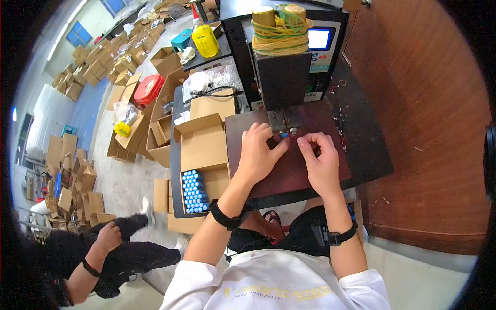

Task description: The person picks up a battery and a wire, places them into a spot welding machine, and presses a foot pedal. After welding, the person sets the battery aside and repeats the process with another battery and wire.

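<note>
Workpiece (284, 135): small and blue, at the fingertips of the left hand (258, 150), near the metal tips (293, 130); much of it is hidden from my remote view.
Handling: I judge it light, stiff and rather slick, its ends more delicate than its sides; I would hold it by the sides, fingertips only, clear of the metal.
Left grip: thumb and forefinger pinch the workpiece, as far as I can see.
Right hand (321, 157): fingers curled, thumb near forefinger, beside what looks like a thin red strand (296, 137); whether they grip it, I cannot tell.
Strand: probably limp and easily bent; I would pinch it near its end.
Board (274, 178): flat, reddish brown, beneath both hands.
Machine (237, 57): black boxy housing, lit screen (319, 39), blocky head (281, 77) topped by wound yellow-and-green bands (281, 39).
Carton (217, 178): open brown cardboard, smooth blue cylinders (194, 192) packed in rows, pale ends showing.
</note>
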The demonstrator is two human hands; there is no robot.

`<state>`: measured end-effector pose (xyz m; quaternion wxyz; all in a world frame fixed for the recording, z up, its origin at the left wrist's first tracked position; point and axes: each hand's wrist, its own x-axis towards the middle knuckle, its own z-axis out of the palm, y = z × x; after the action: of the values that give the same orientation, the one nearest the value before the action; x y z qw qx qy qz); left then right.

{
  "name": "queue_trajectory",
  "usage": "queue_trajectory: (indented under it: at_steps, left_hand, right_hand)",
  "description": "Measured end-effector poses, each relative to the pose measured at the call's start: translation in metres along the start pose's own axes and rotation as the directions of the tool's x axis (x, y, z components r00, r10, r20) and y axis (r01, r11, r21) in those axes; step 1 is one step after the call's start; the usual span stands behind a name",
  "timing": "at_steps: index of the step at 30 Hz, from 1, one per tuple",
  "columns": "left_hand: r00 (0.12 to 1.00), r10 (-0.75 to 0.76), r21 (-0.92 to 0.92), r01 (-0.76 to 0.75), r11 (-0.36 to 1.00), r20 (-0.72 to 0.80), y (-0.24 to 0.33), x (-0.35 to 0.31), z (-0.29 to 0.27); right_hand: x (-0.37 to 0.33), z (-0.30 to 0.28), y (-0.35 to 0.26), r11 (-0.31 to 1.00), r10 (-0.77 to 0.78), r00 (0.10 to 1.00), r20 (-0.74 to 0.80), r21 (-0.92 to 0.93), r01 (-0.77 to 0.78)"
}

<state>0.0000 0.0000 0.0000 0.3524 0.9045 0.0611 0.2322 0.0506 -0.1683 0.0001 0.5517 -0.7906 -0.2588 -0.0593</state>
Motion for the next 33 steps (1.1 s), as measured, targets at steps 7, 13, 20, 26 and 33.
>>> queue_trajectory:
  at_steps: [7, 13, 20, 26, 33]
  left_hand:
    - [0.998, 0.041, -0.069, -0.038, 0.997, 0.046, 0.013, -0.005, -0.007]
    - [1.0, 0.018, -0.179, -0.018, 0.984, -0.001, 0.002, -0.005, -0.008]
    - [0.997, -0.031, -0.169, 0.043, 0.985, 0.07, 0.002, -0.007, 0.0]
    - [0.993, -0.092, -0.156, 0.103, 0.982, 0.073, 0.0, -0.007, 0.002]
    - [0.998, -0.045, -0.171, 0.051, 0.984, 0.044, -0.009, -0.001, -0.003]
  right_hand:
    - [-0.022, -0.037, -0.007, 0.992, 0.1, 0.994, -0.035, 0.08, -0.097]
    - [-0.088, -0.138, -0.008, 0.968, 0.225, 0.96, -0.165, 0.154, -0.201]
    - [-0.133, -0.209, 0.033, 0.908, 0.311, 0.887, -0.342, -0.169, -0.384]
    - [-0.056, -0.153, 0.119, 0.929, 0.232, 0.949, -0.214, -0.24, -0.281]
    - [0.015, -0.085, 0.156, 0.778, 0.319, 0.946, -0.06, -0.554, -0.297]
